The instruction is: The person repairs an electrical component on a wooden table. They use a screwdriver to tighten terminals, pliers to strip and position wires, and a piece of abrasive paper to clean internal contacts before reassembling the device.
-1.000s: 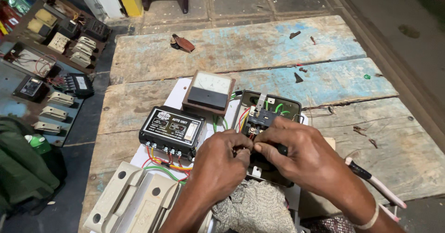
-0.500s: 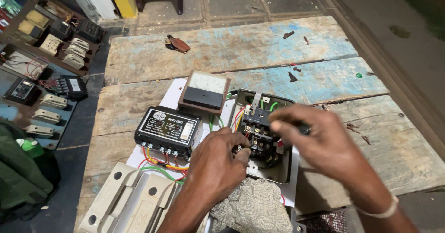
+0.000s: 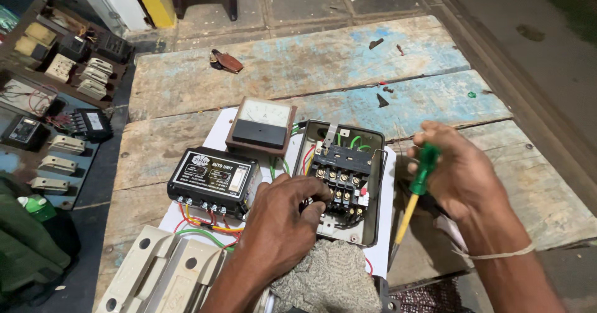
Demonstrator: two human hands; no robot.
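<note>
Fingers of the left hand (image 3: pixel 283 226) press together on the lower left corner of the black contactor (image 3: pixel 339 179), touching its terminal row where coloured wires (image 3: pixel 351 142) run in. The contactor sits inside an open grey metal box (image 3: pixel 373 226), which lies on a white sheet (image 3: pixel 214 132) toward the near edge of the worn wooden surface (image 3: pixel 298 64). The right hand (image 3: pixel 457 176) hovers just to the right of the box, apart from it, its fingers clamped around the green handle of a screwdriver (image 3: pixel 418 185); the yellow shaft slants down and toward the near edge, its tip beside the box's right wall, and whether it touches cannot be told. A thin band circles the right wrist.

Left of the box, a black control unit (image 3: pixel 214 181) with a white label stands on the same sheet, red, yellow and green leads trailing from its near side. Behind it, toward the middle of the surface, rests a brown-cased analogue meter (image 3: pixel 261 126) with a pale dial. A beige plastic cover (image 3: pixel 161 275) lies at the near left corner, and a grey knitted cloth (image 3: pixel 326 279) bunches at the near edge under the left forearm. A small brown object (image 3: pixel 227 61) lies near the far left edge. Beyond the left edge, a board of switches and meters (image 3: pixel 56 89) lies lower down.
</note>
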